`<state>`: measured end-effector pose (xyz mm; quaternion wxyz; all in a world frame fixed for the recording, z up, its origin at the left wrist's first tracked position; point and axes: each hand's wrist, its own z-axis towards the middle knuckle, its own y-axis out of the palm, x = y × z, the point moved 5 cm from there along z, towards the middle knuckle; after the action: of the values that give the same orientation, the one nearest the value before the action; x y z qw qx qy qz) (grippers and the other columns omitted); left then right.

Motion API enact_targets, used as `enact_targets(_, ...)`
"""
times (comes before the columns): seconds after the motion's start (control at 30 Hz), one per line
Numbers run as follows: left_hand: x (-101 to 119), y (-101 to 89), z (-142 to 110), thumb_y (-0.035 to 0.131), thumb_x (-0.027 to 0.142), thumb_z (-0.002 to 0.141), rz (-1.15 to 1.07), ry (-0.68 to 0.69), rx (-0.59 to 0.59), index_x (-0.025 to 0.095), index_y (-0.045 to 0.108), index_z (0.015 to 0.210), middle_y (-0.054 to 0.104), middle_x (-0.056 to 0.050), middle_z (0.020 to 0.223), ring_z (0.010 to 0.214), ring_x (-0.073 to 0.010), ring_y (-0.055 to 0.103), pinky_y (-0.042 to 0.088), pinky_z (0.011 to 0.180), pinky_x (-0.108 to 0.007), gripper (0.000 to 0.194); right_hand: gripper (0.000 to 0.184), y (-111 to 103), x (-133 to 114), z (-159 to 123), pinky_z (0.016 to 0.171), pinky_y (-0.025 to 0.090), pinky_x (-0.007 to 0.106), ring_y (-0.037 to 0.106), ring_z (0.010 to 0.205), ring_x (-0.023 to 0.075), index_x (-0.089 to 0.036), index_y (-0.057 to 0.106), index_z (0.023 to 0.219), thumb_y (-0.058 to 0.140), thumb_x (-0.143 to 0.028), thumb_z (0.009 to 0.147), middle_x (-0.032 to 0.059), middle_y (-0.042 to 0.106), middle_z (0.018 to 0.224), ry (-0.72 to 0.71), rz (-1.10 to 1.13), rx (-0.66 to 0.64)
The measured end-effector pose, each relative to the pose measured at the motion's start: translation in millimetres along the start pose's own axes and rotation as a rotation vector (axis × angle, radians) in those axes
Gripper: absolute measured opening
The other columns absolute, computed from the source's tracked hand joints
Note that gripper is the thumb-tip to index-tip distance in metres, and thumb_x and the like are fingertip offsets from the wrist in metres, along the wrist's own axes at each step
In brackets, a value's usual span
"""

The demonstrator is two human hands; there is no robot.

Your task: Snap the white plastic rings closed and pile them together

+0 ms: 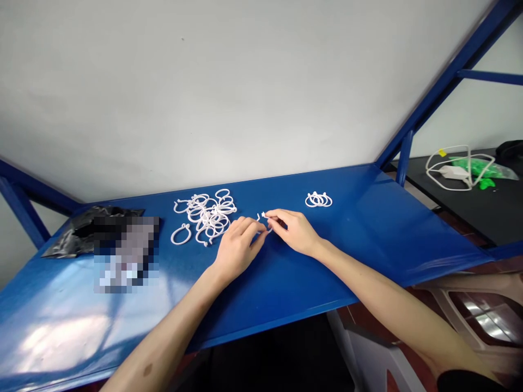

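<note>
Both hands meet over the middle of the blue table, pinching one white curtain ring [263, 215] between them. My left hand [240, 242] is closed on its near left side, with the thumb and fingertips together. On the right side, my right hand [295, 231] grips it close to its small knobbed end. Much of this ring is hidden by the fingers; its upper part appears to have a gap. Just left of my left hand lies a tangled pile of white curtain rings [212, 220]. Several more rings [318, 200] overlap in a small row beyond my right hand.
A single ring [180, 234] lies left of the pile. Farther left are a crumpled black plastic bag [77, 234] and a pixelated object [133, 250]. Blue frame bars rise at both table ends. A black table [445, 212] at right holds a green bag [482, 167] and white wire.
</note>
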<state>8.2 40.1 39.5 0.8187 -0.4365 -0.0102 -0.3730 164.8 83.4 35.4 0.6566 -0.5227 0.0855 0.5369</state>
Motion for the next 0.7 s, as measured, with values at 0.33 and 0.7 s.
enact_targets(0.33,-35.0,17.6,-4.2,0.056,0.048,0.094,-0.609,-0.605,-0.121,0.020,0.070,0.106,0.074,-0.004,0.086,0.068,-0.0157,0.065,0.052,0.064,-0.028,0.033,0.010,-3.3,-5.4,-2.0,0.072,0.053,0.028,0.068,0.078,0.0159,-0.022,0.068,0.099,0.059,-0.024,0.100,0.0023,0.073,0.088,-0.132,-0.027,0.045)
enact_targets(0.7,-24.5,10.5,-9.4,0.057,0.031,0.090,-0.401,-0.583,-0.090,0.022,0.074,0.086,0.065,0.003,0.061,0.056,-0.0131,0.059,0.044,0.058,-0.024,0.020,0.012,4.2,-11.3,-6.2,0.072,0.054,0.030,0.068,0.081,0.0179,-0.020,0.069,0.097,0.058,-0.023,0.102,0.0051,0.077,0.092,-0.253,-0.063,-0.063)
